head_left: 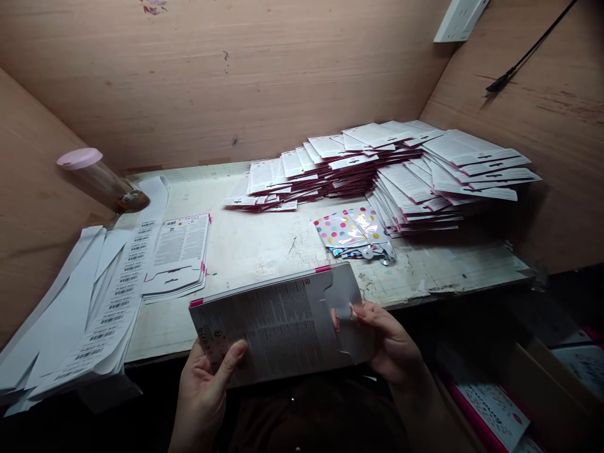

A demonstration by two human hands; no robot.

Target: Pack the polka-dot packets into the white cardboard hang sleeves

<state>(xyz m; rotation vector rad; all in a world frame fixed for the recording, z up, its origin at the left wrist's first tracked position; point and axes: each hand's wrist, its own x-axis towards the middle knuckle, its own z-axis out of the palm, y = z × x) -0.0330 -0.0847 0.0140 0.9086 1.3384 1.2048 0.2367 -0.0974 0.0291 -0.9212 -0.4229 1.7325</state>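
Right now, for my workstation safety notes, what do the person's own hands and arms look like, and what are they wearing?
Both are bare: the left hand and the right hand wear no gloves, and no ring, watch or bracelet shows. The forearms show no sleeves as far as the view reaches; a dark garment shows between them at the bottom.

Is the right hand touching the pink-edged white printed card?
Touching: the head view shows the right hand gripping the pink-edged white printed card at its edge.
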